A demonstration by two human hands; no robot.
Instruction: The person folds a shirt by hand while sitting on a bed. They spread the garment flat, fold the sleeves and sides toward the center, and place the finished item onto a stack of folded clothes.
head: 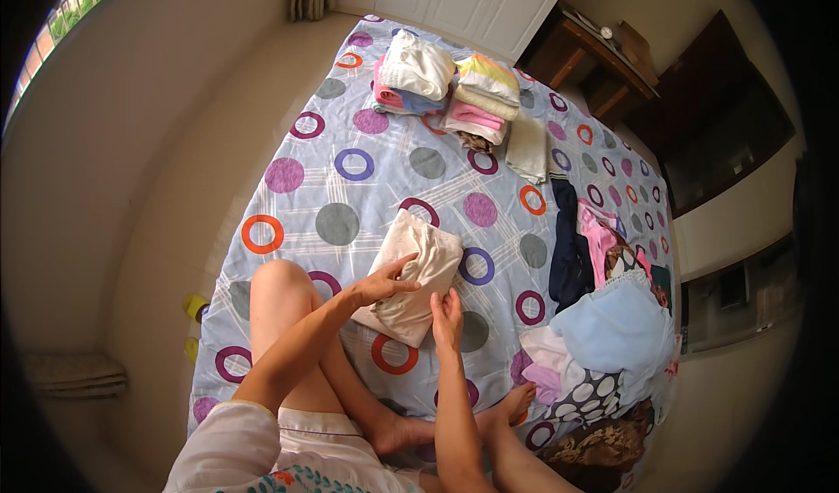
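Observation:
A cream-white garment [440, 247] lies folded into a rough rectangle on the bed, with loose wrinkled cloth across its top. My left hand [388, 286] rests over its left part, thumb and forefinger spread on the wrinkles. At the garment's lower right edge is my right hand [447, 317], fingers apart and slightly curled. Whether its fingertips touch the cloth is hard to tell. Neither hand visibly grips the fabric.
Two stacks of folded clothes, a left stack [416, 73] and a right stack [482, 103], stand at the far end of the patterned bedsheet [387, 191]. Beside them lies a folded pale cloth [526, 149]. Dark trousers [567, 247] and a heap of loose clothes [609, 329] lie on the right.

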